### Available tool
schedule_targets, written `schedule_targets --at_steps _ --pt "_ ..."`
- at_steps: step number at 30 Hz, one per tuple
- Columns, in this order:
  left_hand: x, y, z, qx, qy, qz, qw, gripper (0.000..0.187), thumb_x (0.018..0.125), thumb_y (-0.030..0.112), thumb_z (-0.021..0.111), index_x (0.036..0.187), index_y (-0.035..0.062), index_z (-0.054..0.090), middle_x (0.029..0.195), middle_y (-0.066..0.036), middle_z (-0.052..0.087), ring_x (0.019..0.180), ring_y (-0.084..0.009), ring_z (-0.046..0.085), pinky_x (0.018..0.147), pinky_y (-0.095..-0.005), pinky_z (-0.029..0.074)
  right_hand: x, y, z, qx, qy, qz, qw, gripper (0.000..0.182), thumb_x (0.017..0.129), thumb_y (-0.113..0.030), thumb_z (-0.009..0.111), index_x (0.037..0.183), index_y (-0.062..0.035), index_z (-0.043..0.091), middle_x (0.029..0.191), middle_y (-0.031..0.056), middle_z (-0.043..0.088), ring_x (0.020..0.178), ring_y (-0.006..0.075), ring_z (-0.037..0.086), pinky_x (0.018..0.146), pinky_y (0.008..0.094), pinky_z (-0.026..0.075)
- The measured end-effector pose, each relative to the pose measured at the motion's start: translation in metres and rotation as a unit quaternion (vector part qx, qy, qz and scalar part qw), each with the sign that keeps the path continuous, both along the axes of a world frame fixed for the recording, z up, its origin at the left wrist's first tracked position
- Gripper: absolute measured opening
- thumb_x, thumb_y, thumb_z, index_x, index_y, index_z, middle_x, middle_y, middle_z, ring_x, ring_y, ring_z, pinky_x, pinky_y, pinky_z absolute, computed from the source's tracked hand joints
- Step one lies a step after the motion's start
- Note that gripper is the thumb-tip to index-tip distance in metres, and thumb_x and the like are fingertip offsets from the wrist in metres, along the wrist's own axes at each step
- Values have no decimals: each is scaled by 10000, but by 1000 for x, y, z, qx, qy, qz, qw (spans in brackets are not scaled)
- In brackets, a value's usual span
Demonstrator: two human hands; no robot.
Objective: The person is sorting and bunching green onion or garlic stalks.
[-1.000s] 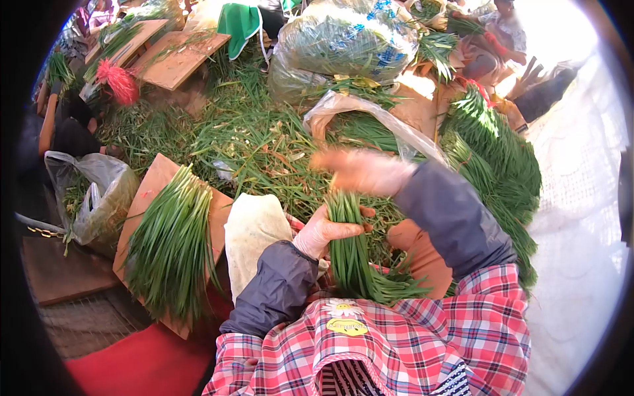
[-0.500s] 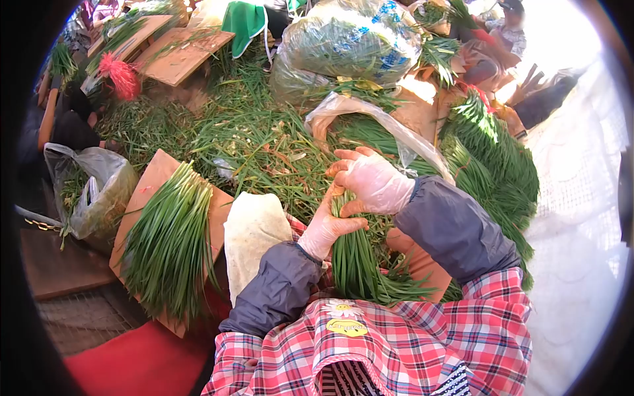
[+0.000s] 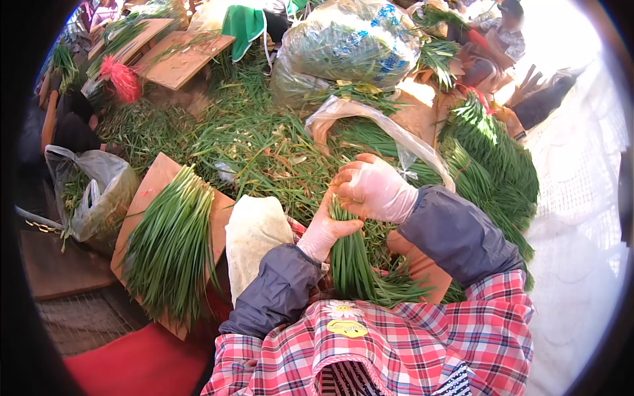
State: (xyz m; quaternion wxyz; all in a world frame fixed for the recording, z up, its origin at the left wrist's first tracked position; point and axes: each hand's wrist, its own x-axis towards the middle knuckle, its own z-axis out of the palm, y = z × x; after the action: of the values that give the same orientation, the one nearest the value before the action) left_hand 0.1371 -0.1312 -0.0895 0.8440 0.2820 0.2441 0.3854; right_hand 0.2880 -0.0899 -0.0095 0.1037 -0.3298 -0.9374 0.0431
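Note:
My left hand (image 3: 325,232), in a thin clear glove, is wrapped round a bunch of garlic chives (image 3: 352,264). Its long green leaves hang down toward my lap. At the top end of the bunch, my gloved right hand (image 3: 382,190) is closed with its fingers curled against the stem ends. Exactly what its fingertips pinch is hidden behind the hand. To the left, a larger pile of chives (image 3: 168,244) lies on a tilted brown board (image 3: 153,181), pale ends pointing up and away from me.
Loose leaves and trimmings (image 3: 257,145) cover the ground ahead. A stuffed clear plastic bag (image 3: 347,43) stands at the back, and a smaller plastic bag (image 3: 105,191) at left. More chives (image 3: 492,165) are heaped at right, beside a white sheet (image 3: 568,251). Another person (image 3: 505,33) sits far right.
My right hand has shifted slightly down, its fingers curling in more tightly at the top of the bunch. My left hand keeps its hold almost unmoved.

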Motion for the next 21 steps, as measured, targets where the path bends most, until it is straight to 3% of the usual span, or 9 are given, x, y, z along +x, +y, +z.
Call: schedule_targets --at_steps 7,10,12,13,15,16,17,19,21 --pt "-3 -1 6 -24 2 -11 1000 846 679 -41 668 1402 118 257 1064 -47 532 925 -165 569 781 -306 491 -1 -7 8 -11 -37 -25 999 168 709 -226 654 843 -126 634 912 32 645 877 234 606 777 374 447" --pt "-2 -3 2 -16 8 -32 999 909 704 -40 656 1440 150 156 1055 -85 548 891 -183 592 759 -328 502 -1 -7 12 -39 22 -101 994 124 734 -163 654 830 -84 647 884 61 659 841 250 625 763 361 480" --pt "-4 -4 1 -9 -3 -43 999 964 720 -41 646 1457 188 67 1064 -119 556 876 -202 605 743 -349 509 12 -2 7 -60 250 -153 954 96 722 -147 654 769 -63 647 802 84 644 755 284 619 693 368 491" --pt "-7 -5 2 -1 -16 -45 999 992 727 -43 640 1460 212 22 1073 -138 558 870 -213 611 736 -360 512 28 10 0 -42 308 -179 933 82 715 -116 672 773 -60 655 798 99 651 765 280 627 687 328 500" --pt "-12 -7 -1 25 -91 -61 994 1070 723 -7 659 1453 291 -65 1127 -187 550 880 -254 616 727 -394 519 73 33 9 24 271 -311 911 94 721 -153 665 755 -65 663 757 123 646 732 281 627 678 353 500" --pt "-15 -6 -1 32 -113 -69 991 1070 719 11 668 1453 296 -55 1133 -189 547 879 -260 616 729 -398 520 97 42 13 54 159 -447 879 171 746 -223 629 767 -56 662 777 144 649 754 289 632 687 380 497" --pt "-19 -6 -1 39 -135 -78 987 1069 714 30 677 1454 302 -45 1139 -192 545 877 -266 617 732 -402 520 117 46 17 100 69 -493 862 242 754 -284 591 777 -53 662 809 154 654 793 301 636 694 395 495" --pt "-27 -6 3 56 -147 -99 983 1062 695 82 697 1460 301 -6 1169 -198 536 894 -286 618 754 -417 519 148 54 13 -34 -216 -538 814 344 754 -329 576 940 -55 671 839 174 649 808 350 615 735 413 485" --pt "-27 -6 0 45 -181 -105 977 1041 692 74 692 1462 301 28 1178 -205 532 914 -297 616 770 -426 515 154 47 -4 -151 -255 -486 822 357 759 -348 582 943 -57 677 874 178 654 836 335 623 743 399 490"
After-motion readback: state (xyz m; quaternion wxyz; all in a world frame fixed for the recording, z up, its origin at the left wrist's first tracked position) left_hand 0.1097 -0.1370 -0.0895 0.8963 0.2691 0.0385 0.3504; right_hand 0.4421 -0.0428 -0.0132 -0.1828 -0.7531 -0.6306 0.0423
